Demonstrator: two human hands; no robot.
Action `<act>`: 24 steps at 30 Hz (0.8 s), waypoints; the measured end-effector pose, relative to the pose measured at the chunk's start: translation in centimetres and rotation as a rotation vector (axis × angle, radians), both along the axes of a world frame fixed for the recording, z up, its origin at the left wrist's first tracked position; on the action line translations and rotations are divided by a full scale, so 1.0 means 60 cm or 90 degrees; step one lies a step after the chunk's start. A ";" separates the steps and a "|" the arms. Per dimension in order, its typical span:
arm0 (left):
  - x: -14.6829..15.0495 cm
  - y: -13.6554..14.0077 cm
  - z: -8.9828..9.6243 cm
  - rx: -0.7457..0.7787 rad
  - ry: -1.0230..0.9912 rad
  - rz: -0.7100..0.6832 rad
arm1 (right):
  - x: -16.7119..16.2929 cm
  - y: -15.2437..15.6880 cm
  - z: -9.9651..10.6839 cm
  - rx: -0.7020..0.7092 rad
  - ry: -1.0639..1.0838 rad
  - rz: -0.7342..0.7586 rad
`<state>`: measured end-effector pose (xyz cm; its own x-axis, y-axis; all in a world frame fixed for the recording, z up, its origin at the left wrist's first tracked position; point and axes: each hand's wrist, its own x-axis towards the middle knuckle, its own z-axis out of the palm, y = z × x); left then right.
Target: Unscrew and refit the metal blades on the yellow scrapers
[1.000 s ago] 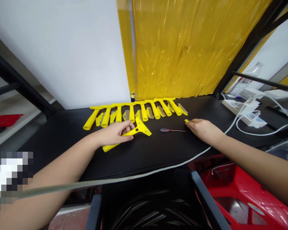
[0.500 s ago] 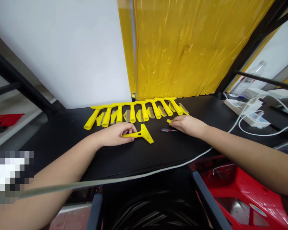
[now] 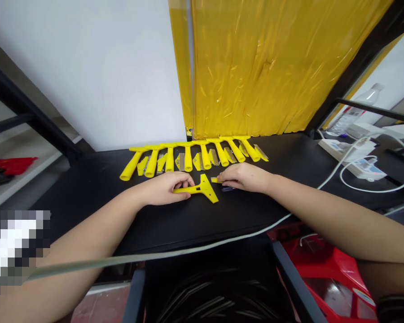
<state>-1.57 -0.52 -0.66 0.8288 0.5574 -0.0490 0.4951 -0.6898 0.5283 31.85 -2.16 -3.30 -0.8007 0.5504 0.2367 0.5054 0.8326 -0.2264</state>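
Observation:
My left hand is closed around the grip of a yellow T-shaped scraper handle, whose wide head points right. Just right of that head, my right hand pinches a small flat yellow piece; most of it is hidden by the fingers. A small gap separates the piece from the handle. Under the right hand lies a screwdriver, only partly visible. Behind both hands, a row of several yellow scraper handles lies on the black table, with yellow plates and metal blades between them.
A white panel and a yellow plastic-wrapped panel stand behind the table. White power strips and a clear bottle are at the right. A pale cable crosses in front of the table edge, above a red plastic stool.
My right hand has moved left with the small yellow piece, close to the scraper head, and now partly covers the screwdriver. My left hand keeps its grip. The view has shifted slightly.

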 end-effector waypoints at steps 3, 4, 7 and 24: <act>-0.001 0.000 -0.001 0.007 -0.001 -0.003 | 0.003 -0.005 0.018 0.011 0.030 0.018; -0.001 0.001 -0.002 0.011 0.000 -0.003 | 0.009 -0.005 0.028 0.019 0.033 0.006; -0.001 0.002 -0.004 0.019 0.005 0.001 | 0.040 -0.005 0.058 0.024 -0.008 -0.092; 0.000 0.002 -0.003 0.010 0.018 0.018 | 0.127 -0.040 0.079 -0.347 -0.200 -0.366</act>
